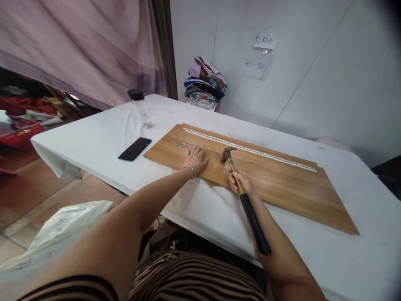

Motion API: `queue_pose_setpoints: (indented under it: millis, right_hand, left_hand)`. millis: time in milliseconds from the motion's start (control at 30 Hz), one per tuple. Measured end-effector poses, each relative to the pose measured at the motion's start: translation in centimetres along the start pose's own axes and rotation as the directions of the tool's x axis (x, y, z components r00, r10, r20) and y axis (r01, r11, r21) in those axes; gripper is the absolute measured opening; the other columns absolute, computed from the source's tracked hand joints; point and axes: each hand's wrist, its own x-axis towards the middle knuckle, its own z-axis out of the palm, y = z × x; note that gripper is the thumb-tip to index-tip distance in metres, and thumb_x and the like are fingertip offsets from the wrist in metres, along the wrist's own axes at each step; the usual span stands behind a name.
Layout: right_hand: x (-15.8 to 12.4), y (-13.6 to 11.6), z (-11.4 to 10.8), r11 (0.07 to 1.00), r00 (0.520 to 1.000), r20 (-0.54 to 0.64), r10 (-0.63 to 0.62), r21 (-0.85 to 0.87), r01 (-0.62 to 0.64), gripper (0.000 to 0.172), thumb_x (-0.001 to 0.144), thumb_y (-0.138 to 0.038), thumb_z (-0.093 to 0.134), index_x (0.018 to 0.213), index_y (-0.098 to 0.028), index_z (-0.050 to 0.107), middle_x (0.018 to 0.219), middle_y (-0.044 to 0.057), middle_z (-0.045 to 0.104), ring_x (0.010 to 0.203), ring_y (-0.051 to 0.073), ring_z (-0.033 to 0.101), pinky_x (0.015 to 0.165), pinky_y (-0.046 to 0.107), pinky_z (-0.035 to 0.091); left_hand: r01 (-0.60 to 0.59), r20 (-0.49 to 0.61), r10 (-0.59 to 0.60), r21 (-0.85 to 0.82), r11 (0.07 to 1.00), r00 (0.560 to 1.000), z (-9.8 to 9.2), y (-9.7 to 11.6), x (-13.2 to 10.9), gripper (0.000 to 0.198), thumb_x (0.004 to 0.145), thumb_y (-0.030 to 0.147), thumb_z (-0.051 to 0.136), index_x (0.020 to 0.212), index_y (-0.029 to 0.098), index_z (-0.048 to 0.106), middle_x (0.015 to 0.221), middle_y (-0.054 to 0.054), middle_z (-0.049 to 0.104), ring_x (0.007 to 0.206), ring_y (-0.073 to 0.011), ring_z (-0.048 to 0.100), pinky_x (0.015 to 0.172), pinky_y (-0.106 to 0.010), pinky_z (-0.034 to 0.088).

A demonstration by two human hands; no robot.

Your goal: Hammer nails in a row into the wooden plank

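My right hand [239, 182] grips a claw hammer [254, 223] high on its yellow shaft, close to the rusty head. The black grip slants back along my forearm, and the head is over the wooden board [282, 184]. Flat on the board's near left part lies my left hand [196, 161], fingers spread, with nothing held. Several nails [181, 145] rest on the board just beyond my left hand. Small dark marks dot the wood near the hammer head. Two thin white strips [250, 150] run along the board's far side.
The board lies on a table with a white cover [103, 125]. A black phone [135, 149] and a clear bottle [141, 109] with a black lid are left of it. Folded clothes [205, 83] are stacked by the wall behind. A plastic bag [59, 234] is at lower left.
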Motion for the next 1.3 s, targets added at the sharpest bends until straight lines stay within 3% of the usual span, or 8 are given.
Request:
queue_pose_setpoints:
  millis: [667, 933, 1300]
  right_hand:
    - [-0.14, -0.32, 0.41, 1.000, 1.000, -0.015, -0.013, -0.005, 0.013, 0.041, 0.081, -0.049, 0.076, 0.109, -0.023, 0.061, 0.060, -0.011, 0.053, 0.036, 0.008, 0.039, 0.033, 0.021, 0.033]
    - [-0.19, -0.51, 0.57, 0.999, 0.999, -0.024, 0.041, -0.025, -0.042, 0.042, 0.078, -0.050, 0.077, 0.107, -0.023, 0.062, 0.058, -0.011, 0.052, 0.035, 0.009, 0.039, 0.032, 0.022, 0.032]
    - [-0.08, 0.48, -0.17, 1.000, 1.000, -0.011, 0.014, -0.006, -0.014, 0.041, 0.082, -0.051, 0.076, 0.109, -0.022, 0.063, 0.062, -0.008, 0.054, 0.036, 0.009, 0.040, 0.033, 0.023, 0.034]
  left_hand:
    - [-0.008, -0.008, 0.007, -0.030, 1.000, 1.000, -0.10, 0.01, -0.04, 0.038, 0.103, 0.039, 0.053, 0.131, 0.023, 0.073, 0.156, -0.015, 0.062, 0.149, -0.0339, 0.049, 0.125, -0.052, 0.034]
    - [0.004, 0.011, -0.004, 0.000, 1.000, 1.000, -0.34, 0.22, -0.20, 0.037, 0.104, 0.039, 0.053, 0.131, 0.022, 0.072, 0.156, -0.014, 0.062, 0.148, -0.0326, 0.049, 0.125, -0.051, 0.034]
    - [0.005, 0.010, -0.005, 0.019, 1.000, 1.000, -0.39, 0.31, -0.62, 0.033, 0.105, 0.041, 0.055, 0.127, 0.024, 0.073, 0.148, -0.013, 0.067, 0.145, -0.0312, 0.052, 0.124, -0.051, 0.038]
